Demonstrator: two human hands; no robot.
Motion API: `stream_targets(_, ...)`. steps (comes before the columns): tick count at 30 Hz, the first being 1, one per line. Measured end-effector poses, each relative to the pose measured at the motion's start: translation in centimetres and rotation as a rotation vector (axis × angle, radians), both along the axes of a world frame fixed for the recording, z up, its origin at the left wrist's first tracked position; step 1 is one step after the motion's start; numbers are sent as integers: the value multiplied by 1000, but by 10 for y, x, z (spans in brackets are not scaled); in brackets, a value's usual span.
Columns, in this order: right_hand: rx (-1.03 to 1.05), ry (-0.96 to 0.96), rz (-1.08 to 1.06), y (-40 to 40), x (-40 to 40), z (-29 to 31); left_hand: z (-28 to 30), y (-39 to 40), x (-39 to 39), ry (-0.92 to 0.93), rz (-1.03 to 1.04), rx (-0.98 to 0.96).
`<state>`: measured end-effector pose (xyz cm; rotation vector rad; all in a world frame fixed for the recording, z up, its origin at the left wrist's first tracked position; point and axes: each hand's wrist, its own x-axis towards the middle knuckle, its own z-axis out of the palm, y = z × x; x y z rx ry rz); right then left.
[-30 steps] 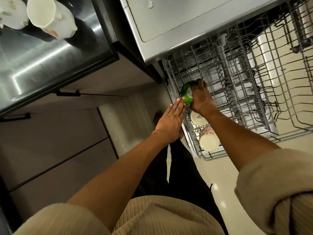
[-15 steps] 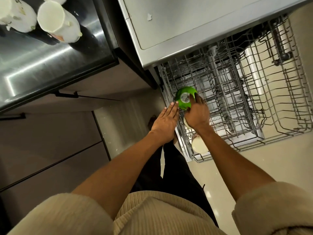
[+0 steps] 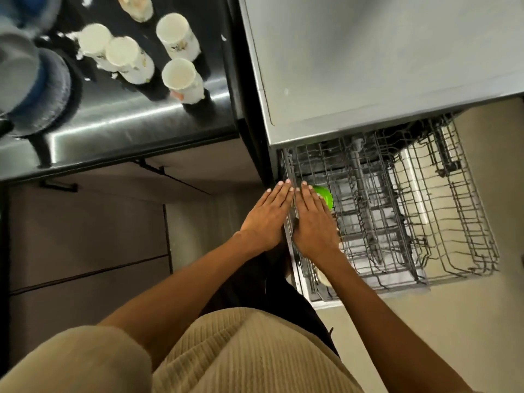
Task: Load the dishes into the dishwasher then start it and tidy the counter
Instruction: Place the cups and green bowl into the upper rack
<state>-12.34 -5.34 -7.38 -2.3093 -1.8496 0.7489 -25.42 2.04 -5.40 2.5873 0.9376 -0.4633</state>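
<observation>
Both hands are lying flat with fingers straight, gripping nothing: the left hand [image 3: 265, 219] is hovering just outside the rack [image 3: 397, 211] at its left rim, and the right hand [image 3: 313, 222] is reaching over that rim, partly covering the green bowl [image 3: 326, 197] sitting inside the rack's left edge. Most of the rack is standing open to the right. White mugs [image 3: 181, 78] are standing on the dark surface [image 3: 136, 129] beyond the rack's left side.
</observation>
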Motion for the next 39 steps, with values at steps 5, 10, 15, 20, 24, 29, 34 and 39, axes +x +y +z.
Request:
stream_targets(5, 166, -4, 75, 21, -22, 37, 34, 10, -38, -119, 95, 74)
stream_targets(10, 250, -1, 217, 51, -46, 73, 65, 21, -70, -185, 228, 144)
stream_targets(15, 292, -16, 312, 88, -71, 98, 83, 43, -97, -248, 347, 202)
stream_targets(20, 322, -37, 377, 123, -98, 115, 98, 69, -122, -283, 405, 221)
stream_targets(24, 361, -35, 407, 156, -120, 125, 106, 98, -140, -341, 460, 212)
stream_targets(29, 395, -13, 383, 204, -150, 136, 115, 146, -167, -393, 488, 209)
stream_targets(34, 421, -1, 331, 256, -181, 142, 121, 198, -196, -408, 489, 242)
stream_targets(39, 387, -21, 263, 305, -205, 146, 122, 242, -219, -430, 495, 198)
